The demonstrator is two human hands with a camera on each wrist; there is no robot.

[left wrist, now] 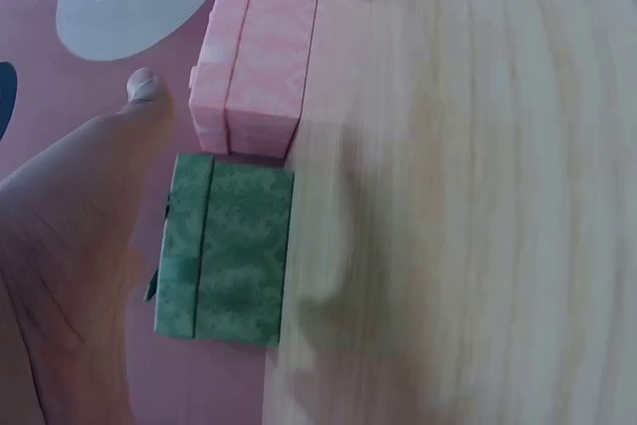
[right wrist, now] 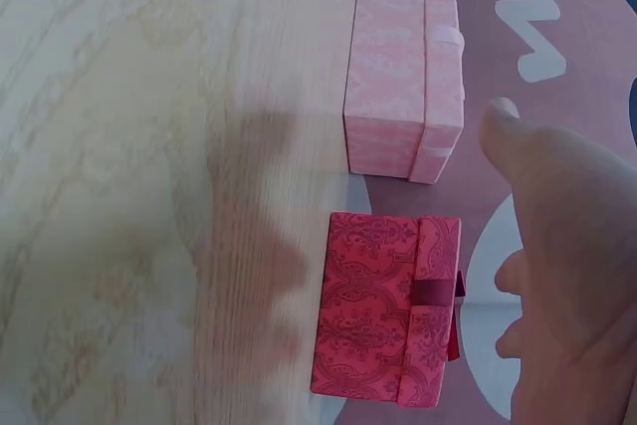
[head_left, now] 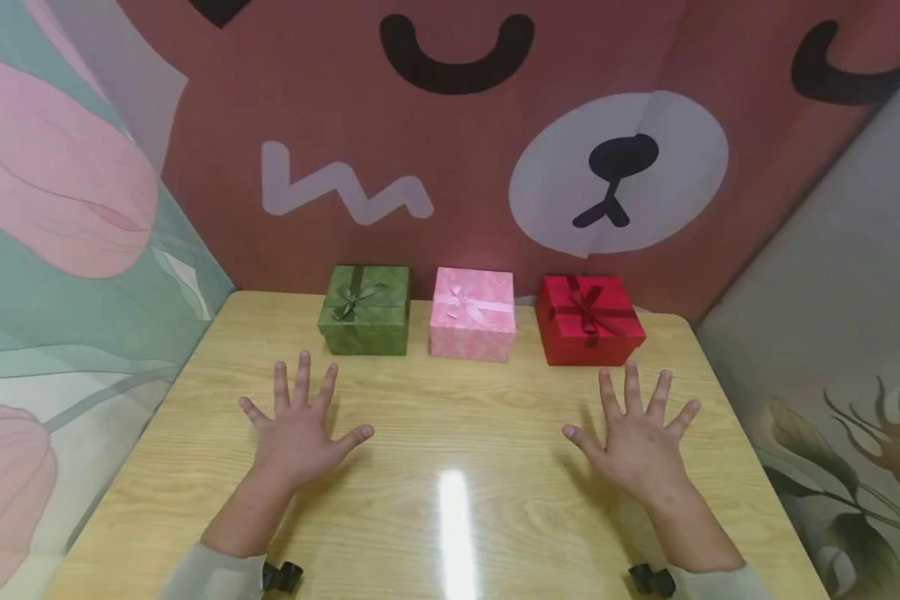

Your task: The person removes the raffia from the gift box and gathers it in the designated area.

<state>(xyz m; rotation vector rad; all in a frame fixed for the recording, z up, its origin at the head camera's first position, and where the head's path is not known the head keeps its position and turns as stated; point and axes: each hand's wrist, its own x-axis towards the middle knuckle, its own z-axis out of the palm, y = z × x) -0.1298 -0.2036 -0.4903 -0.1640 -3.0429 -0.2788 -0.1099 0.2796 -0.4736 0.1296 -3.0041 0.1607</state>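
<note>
Three lidded gift boxes with ribbon bows stand in a row at the back of the table: a green gift box (head_left: pixel 365 311) on the left, a pink gift box (head_left: pixel 472 315) in the middle and a red gift box (head_left: pixel 589 321) on the right. My left hand (head_left: pixel 296 435), fingers spread and straight, hovers in front of the green box, touching nothing. With its fingers likewise spread, my right hand (head_left: pixel 640 443) is in front of the red box and apart from it. Both wrist views show the boxes from the side, each with a thumb beside them.
The wooden table (head_left: pixel 450 425) carries a bright light reflection near its front. Behind the boxes rises a brown wall covering with a cartoon bear face (head_left: pixel 618 171). Patterned side walls flank the table, with pink flowers (head_left: pixel 52 167) on the left. A small black device (head_left: pixel 282 577) sits at each wrist.
</note>
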